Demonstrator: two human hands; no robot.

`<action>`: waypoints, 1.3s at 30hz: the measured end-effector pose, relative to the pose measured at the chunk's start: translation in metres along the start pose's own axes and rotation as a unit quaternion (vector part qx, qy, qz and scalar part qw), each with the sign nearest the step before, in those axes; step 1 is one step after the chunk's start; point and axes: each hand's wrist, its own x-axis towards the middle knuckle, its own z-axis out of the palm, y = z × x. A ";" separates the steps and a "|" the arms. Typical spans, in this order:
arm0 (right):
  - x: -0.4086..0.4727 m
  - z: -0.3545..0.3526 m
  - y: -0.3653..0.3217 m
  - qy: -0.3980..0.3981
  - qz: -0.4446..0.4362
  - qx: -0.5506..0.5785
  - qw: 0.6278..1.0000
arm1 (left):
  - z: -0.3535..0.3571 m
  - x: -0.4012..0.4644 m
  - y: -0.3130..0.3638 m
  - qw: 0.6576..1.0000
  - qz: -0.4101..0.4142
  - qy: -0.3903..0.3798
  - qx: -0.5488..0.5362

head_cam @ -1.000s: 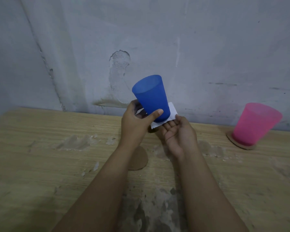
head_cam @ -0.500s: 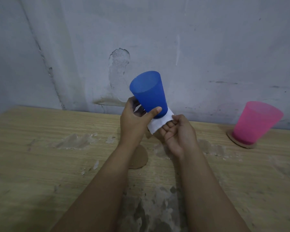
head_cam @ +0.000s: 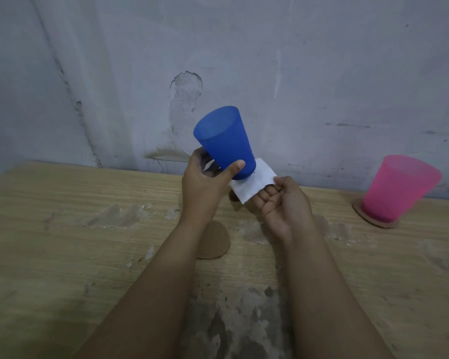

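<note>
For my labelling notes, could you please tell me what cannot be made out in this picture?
Head view:
Blue cup base: turned away, against the white tissue.
Right hand fingertips: behind the tissue.
Brown coaster: partly under the left forearm.
Left hand fingers: behind the cup.

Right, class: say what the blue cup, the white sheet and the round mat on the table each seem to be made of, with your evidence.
The blue cup looks like plastic: matt, smooth, slightly translucent wall. The white sheet is probably tissue or thin cloth: dull, faintly fuzzy surface, thin edge. The round mat may be cork or cardboard: flat, dull brown, no shine.
</note>
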 end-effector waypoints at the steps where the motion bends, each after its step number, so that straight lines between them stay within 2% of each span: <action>1: 0.000 0.000 0.000 0.009 -0.002 -0.001 1.000 | 0.000 0.000 0.000 1.000 -0.001 0.002 -0.002; 4: 0.000 0.002 0.005 0.008 0.006 -0.015 1.000 | 0.001 -0.001 0.000 1.000 -0.007 0.003 -0.008; 9: -0.002 0.007 0.009 -0.075 0.031 -0.034 0.996 | 0.004 -0.002 -0.003 1.000 -0.012 -0.007 -0.003; 15: 0.000 0.005 0.008 -0.107 0.056 -0.026 0.992 | 0.002 0.000 -0.002 1.000 -0.010 -0.004 -0.002; 22: 0.002 0.002 0.002 -0.028 -0.004 0.028 0.999 | -0.004 0.001 0.000 1.000 -0.012 0.009 -0.001; 32: 0.000 0.008 0.010 -0.048 -0.018 0.046 0.998 | 0.001 -0.001 0.000 0.999 -0.017 -0.004 0.030; 39: 0.002 0.005 0.004 0.042 -0.069 0.014 0.997 | -0.015 0.007 -0.001 0.999 -0.023 0.014 0.037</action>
